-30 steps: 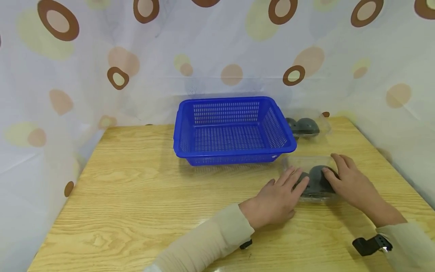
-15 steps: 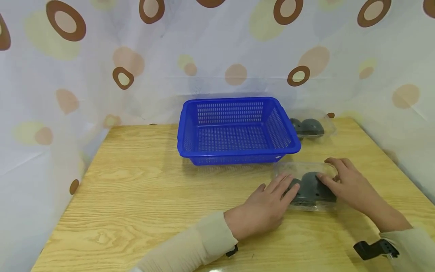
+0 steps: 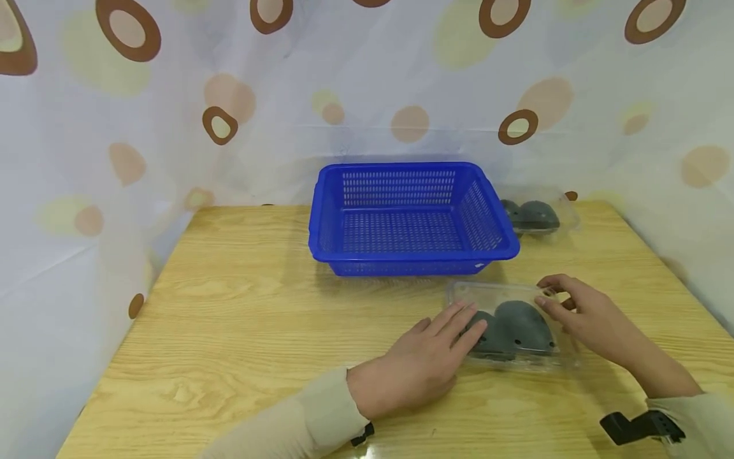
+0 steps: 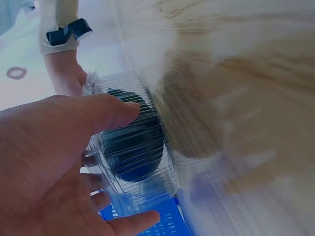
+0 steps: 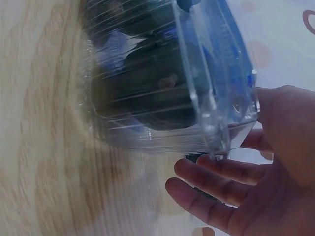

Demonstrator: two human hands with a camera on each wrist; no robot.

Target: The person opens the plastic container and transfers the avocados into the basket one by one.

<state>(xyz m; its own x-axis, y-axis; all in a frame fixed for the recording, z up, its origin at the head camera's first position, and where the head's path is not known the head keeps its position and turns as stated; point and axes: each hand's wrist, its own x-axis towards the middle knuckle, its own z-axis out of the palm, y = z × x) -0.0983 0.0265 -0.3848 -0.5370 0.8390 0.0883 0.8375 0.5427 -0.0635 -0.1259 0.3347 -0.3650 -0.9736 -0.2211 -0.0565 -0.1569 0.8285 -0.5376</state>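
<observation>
A clear plastic clamshell box (image 3: pixel 490 291) with dark green, rounded, fruit-like things (image 3: pixel 520 326) in it sits on the wooden table, in front of the blue basket's right end. My left hand (image 3: pixel 414 364) holds its left part: the fingers lie over the lid, and in the left wrist view the thumb (image 4: pixel 110 112) presses along the ribbed near wall. At the lid's right back corner, my right hand (image 3: pixel 593 325) pinches the edge with thumb and index finger. Its other fingers (image 5: pixel 216 189) stretch below the rim in the right wrist view.
The blue slotted basket (image 3: pixel 413 257) stands at the back middle of the table (image 3: pixel 241 325). Behind its right end is a second clear box (image 3: pixel 568 220) with similar dark green contents. A patterned curtain (image 3: pixel 367 76) hangs along the back and sides.
The box has shifted left and nearer, away from the basket, with both hands on it. My right thumb has moved off the dark mound to the lid's right back corner.
</observation>
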